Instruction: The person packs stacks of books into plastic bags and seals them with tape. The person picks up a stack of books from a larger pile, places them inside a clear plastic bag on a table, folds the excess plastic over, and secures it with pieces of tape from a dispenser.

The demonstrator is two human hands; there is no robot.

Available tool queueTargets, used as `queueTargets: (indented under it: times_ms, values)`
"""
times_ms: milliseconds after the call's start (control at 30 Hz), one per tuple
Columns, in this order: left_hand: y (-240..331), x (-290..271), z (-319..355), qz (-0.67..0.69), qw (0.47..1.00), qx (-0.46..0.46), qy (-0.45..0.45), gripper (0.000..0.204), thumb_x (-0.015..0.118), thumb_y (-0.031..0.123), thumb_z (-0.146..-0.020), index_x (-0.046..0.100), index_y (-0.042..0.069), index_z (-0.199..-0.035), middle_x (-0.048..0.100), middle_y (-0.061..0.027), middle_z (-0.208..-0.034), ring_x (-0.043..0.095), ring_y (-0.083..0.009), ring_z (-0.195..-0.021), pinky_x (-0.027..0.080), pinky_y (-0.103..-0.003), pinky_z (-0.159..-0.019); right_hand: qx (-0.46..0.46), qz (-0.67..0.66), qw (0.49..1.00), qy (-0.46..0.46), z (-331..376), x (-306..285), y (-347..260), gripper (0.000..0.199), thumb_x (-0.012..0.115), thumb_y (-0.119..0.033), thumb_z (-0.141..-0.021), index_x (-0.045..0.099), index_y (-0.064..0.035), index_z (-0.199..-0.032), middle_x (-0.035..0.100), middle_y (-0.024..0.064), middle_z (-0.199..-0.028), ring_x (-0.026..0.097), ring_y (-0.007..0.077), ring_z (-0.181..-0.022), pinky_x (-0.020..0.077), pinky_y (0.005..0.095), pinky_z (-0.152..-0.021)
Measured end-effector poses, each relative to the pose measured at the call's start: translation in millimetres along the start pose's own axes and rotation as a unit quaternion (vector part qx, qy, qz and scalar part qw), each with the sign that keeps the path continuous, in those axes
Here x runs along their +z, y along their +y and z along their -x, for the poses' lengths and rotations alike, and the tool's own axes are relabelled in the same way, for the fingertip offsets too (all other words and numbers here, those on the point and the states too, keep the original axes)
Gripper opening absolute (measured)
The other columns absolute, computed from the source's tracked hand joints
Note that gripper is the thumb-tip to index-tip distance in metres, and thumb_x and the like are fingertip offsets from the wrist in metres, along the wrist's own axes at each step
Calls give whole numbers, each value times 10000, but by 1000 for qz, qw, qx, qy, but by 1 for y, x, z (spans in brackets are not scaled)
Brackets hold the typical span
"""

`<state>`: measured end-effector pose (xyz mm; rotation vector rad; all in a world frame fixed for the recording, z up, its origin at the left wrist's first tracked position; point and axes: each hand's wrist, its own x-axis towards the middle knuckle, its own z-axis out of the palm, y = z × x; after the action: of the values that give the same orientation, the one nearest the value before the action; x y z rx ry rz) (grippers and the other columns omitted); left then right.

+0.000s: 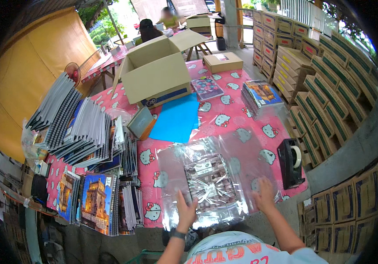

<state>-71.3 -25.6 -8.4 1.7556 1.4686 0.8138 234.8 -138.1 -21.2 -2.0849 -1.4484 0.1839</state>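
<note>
A pack with a grey and white patterned cover (211,182) lies before me on a large sheet of clear plastic (252,152), which shines and wrinkles over and around it. My left hand (186,212) rests at the pack's lower left corner, thumb and fingers apart on the plastic. Over at the sheet's right side, my right hand (264,196) touches the film with its fingers spread. Neither hand visibly grips anything. To the right of that hand stands a black tape dispenser (289,169) with a roll of tape.
Stacks of spiral notebooks (95,202) crowd the table's left side. Behind lie blue sheets (175,118), an open cardboard box (156,77), a flat carton (223,62) and wrapped notebooks (261,94). Cartons (330,97) are piled beyond the right edge. Two people are at the far end.
</note>
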Motion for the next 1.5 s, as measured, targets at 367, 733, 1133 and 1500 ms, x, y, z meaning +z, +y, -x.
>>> queueTargets:
  times_ms: [367,733,1133,1500]
  values:
    - [23,-27,-38,330,935,-81,-102,693,567,113,-831,188,16,-1403,281,-146,-1419,352,-216,-1261,347,-298,-973,13,-299,954,-23,-87,2,-46,371,620,-161,-775,577,-19,-1115,602,148,-1063,567,245,-996,428,337,-868]
    - [8,8,-145,75,986,44,-142,532,636,57,-808,392,11,-1279,469,-113,-1230,471,-147,-1094,418,-265,-892,104,-552,802,-204,-188,87,-75,591,679,-154,-792,392,25,-1277,592,129,-1061,577,150,-920,465,276,-775]
    - [16,14,-149,330,932,-118,-95,331,642,164,-830,566,15,-1116,621,-31,-911,569,-82,-777,452,-215,-687,146,-502,808,-271,-195,73,-81,426,652,-116,-811,491,13,-1184,631,94,-967,603,155,-890,489,264,-744]
    - [12,8,-145,258,944,-133,-158,275,635,249,-839,645,36,-1013,624,3,-778,538,-47,-697,423,-194,-625,92,-429,852,-285,-192,58,-84,294,668,-215,-809,632,11,-995,648,56,-838,572,90,-770,454,230,-692]
